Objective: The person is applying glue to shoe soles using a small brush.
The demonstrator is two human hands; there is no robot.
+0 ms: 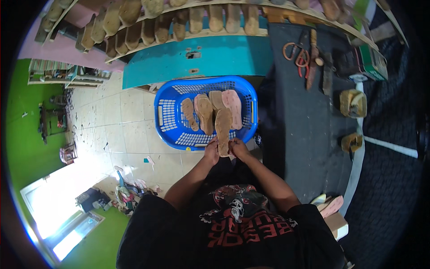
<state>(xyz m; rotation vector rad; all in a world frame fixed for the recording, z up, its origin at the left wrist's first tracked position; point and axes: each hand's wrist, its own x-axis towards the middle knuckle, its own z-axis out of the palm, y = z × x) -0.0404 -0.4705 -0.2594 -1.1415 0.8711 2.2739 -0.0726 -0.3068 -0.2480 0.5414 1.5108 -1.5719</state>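
Note:
A brown insole (223,130) is held upright between my two hands at the near rim of a blue plastic laundry basket (162,96). My left hand (212,150) grips its left edge near the heel end. On the opposite edge, my right hand (238,148) has its fingers closed around the same piece. Inside the basket lie a stack of brown insoles (204,114), a smaller brown insole (189,114) to their left, and a pink insole (233,107) at the right. The tips of my fingers are partly hidden behind the held insole.
Shoe lasts (196,20) line the shelves above a turquoise panel (156,60). On the dark worktable (309,134) to the right rest scissors (298,56), other hand tools and two small containers (352,103). A pile of scraps (127,197) lies on the tiled floor at left.

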